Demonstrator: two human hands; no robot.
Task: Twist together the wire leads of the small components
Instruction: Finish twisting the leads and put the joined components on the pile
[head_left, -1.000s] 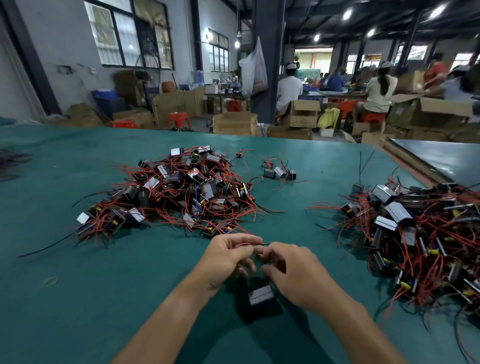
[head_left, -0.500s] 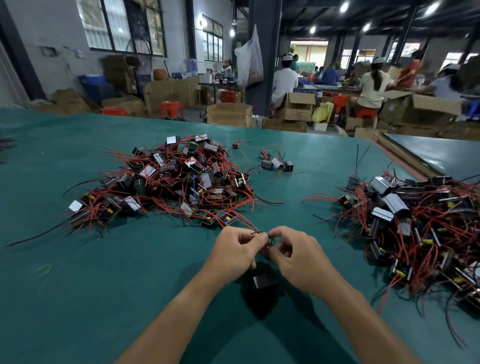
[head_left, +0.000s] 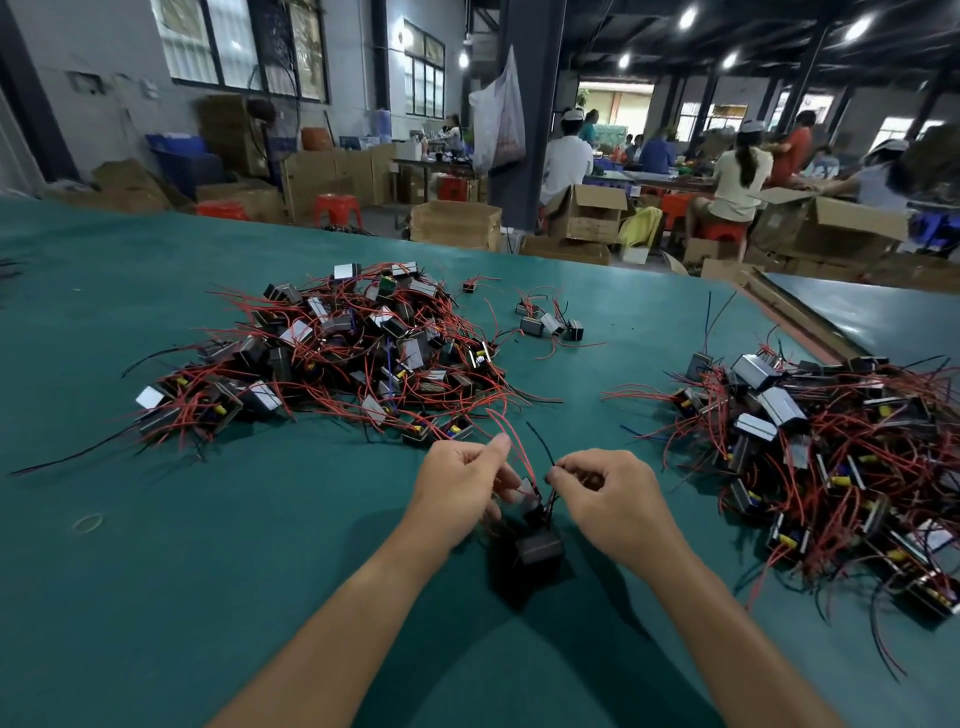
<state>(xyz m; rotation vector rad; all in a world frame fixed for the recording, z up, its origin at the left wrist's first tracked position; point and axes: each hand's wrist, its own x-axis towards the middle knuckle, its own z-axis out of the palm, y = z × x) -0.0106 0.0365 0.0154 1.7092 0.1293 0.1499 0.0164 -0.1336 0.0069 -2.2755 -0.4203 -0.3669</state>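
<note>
Grip, my left hand (head_left: 462, 488): thumb and forefinger are pinched on the red leads (head_left: 519, 457), which rise past the fingertips. Grip, my right hand (head_left: 608, 499): fingers are curled, thumb and forefinger pinching the black lead (head_left: 540, 447) just beside the red ones. My two hands are near each other but not touching.

Both sets of leads run down to a small black component (head_left: 537, 545), low between my wrists over the green table (head_left: 156, 545). I cannot tell whether it rests on the surface or hangs from the leads.

On the table beyond my left hand lies the left pile (head_left: 337, 358) of like components tangled in red wire. The right pile (head_left: 831, 441) lies beside my right hand, well apart from the first. Three loose components (head_left: 550, 325) sit between the piles, towards the far edge.

Past the table stand cardboard boxes (head_left: 587, 213) and seated people (head_left: 737, 176) at other benches
</note>
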